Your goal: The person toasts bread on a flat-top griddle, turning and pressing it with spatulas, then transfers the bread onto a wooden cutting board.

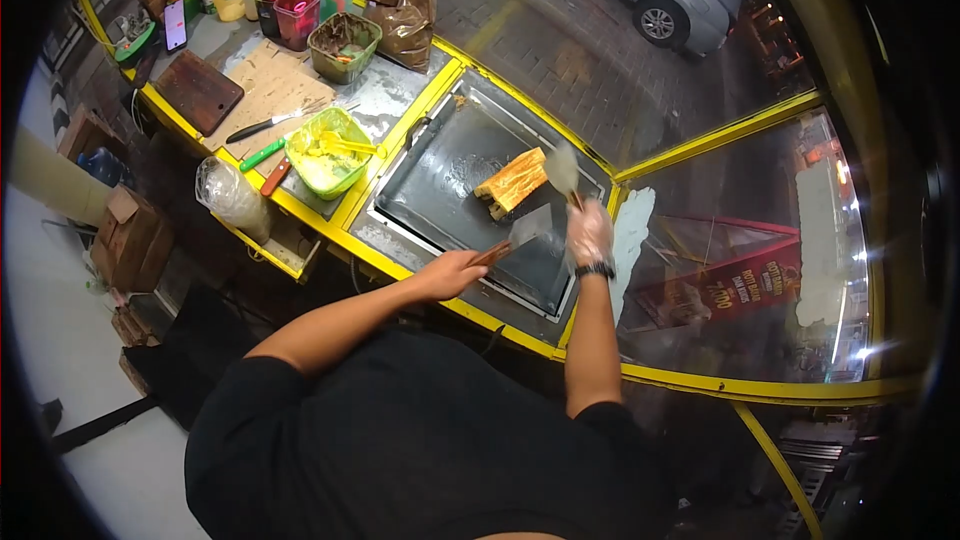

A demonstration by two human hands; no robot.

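Bread (512, 183) sat near the far edge of the griddle (428, 188); left hand (450, 276) clamped round a scraper (529, 227), gloved right hand (590, 232) round a spatula (562, 170); blades seemingly angled to guard two sides!

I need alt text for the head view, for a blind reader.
A bare left hand and a gloved right hand each hold a spatula near browned bread on a dark griddle. Left of it stands a green tub of yellow spread.
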